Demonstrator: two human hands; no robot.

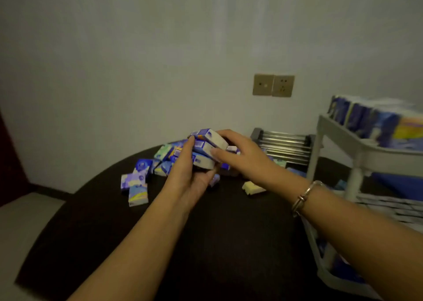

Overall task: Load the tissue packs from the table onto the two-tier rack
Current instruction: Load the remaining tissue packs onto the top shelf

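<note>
A heap of small blue and purple tissue packs lies at the far side of the dark round table. Above the heap my left hand grips a stack of three packs from the left and below. My right hand holds the same stack from the right, thumb on its near face and fingers over the top pack. The grey two-tier rack stands at the right, with several packs upright on its top tier. More blue packs lie in its lower tier.
One yellowish pack lies apart, under my right forearm. A metal slatted rack leans on the white wall behind the heap. Wall sockets sit above it. A bracelet is on my right wrist.
</note>
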